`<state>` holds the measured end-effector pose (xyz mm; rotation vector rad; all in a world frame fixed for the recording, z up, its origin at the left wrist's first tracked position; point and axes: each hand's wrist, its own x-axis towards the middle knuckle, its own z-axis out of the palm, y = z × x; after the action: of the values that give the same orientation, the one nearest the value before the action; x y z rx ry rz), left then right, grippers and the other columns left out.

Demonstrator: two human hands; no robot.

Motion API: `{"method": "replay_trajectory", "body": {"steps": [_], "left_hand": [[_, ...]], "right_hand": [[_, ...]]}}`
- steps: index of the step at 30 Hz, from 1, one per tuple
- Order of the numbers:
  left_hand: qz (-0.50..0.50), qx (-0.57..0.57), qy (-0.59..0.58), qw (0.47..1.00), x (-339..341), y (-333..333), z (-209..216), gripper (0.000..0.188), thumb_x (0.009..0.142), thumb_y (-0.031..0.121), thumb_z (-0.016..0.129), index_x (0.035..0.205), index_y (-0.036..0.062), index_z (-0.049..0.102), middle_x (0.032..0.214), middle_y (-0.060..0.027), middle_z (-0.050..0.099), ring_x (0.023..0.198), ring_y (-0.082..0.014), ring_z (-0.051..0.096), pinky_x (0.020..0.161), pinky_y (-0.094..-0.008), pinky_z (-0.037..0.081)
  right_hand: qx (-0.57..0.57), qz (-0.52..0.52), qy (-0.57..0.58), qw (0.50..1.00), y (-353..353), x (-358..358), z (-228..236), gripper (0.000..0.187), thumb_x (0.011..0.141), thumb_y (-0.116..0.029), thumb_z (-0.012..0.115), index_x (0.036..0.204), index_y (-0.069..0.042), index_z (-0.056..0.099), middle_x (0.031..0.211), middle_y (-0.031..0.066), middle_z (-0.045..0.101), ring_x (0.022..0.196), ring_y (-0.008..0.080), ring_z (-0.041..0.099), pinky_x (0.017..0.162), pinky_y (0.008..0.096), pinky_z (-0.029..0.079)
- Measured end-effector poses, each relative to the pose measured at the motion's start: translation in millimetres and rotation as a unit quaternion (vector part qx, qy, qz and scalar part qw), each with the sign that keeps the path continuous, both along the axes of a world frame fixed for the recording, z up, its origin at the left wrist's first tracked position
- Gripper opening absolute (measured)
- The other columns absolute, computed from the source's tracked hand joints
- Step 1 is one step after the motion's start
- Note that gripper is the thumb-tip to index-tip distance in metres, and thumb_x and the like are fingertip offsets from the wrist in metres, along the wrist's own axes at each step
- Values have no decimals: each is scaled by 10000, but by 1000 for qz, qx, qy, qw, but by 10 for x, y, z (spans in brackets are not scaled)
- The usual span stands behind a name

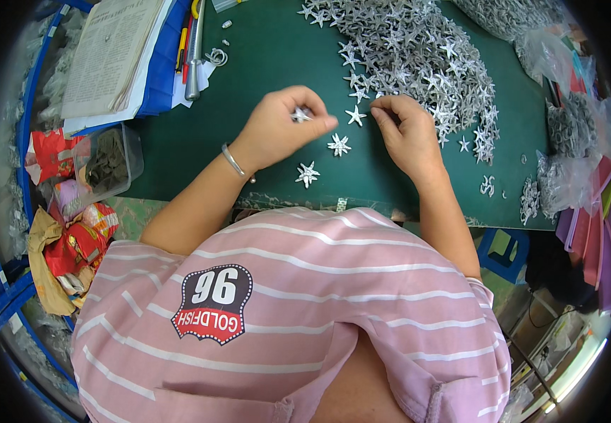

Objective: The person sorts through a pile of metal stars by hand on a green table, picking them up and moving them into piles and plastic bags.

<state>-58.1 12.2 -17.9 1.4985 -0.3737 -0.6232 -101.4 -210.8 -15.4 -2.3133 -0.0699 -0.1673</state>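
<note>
My left hand [281,127] is closed around a small silver star piece [300,114] above the green table [263,63]. My right hand [404,130] rests beside it with fingers curled, its fingertips next to a single silver star [355,115] at the edge of a big heap of silver stars [418,56]. Two finished layered stars [339,145] [307,173] lie on the green surface between my hands and the table's front edge. A thin bracelet [233,161] circles my left wrist.
A clear plastic tub [111,161] with dark pieces stands at the left front corner. Papers on a blue folder [111,53] and a metal tube [194,49] lie at the back left. Plastic bags of silver parts [566,141] crowd the right side. A blue stool [503,252] is below.
</note>
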Motion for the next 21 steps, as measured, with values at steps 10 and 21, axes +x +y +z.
{"method": "replay_trajectory", "body": {"steps": [10, 21], "left_hand": [[-63, 174, -361, 914, -139, -170, -109, 170, 739, 52, 738, 883, 32, 649, 817, -106, 569, 694, -250, 593, 624, -334, 487], [-7, 190, -402, 896, -63, 142, -1, 145, 758, -61, 655, 885, 9, 645, 826, -95, 577, 727, -223, 603, 637, -295, 486]], "right_hand": [[-103, 13, -51, 993, 21, -113, -138, 113, 808, -125, 689, 815, -18, 654, 761, 105, 631, 697, 270, 636, 628, 377, 509], [388, 11, 240, 890, -145, -129, 49, 116, 822, -72, 691, 924, -21, 669, 770, 41, 639, 608, 94, 538, 480, 229, 399]]}}
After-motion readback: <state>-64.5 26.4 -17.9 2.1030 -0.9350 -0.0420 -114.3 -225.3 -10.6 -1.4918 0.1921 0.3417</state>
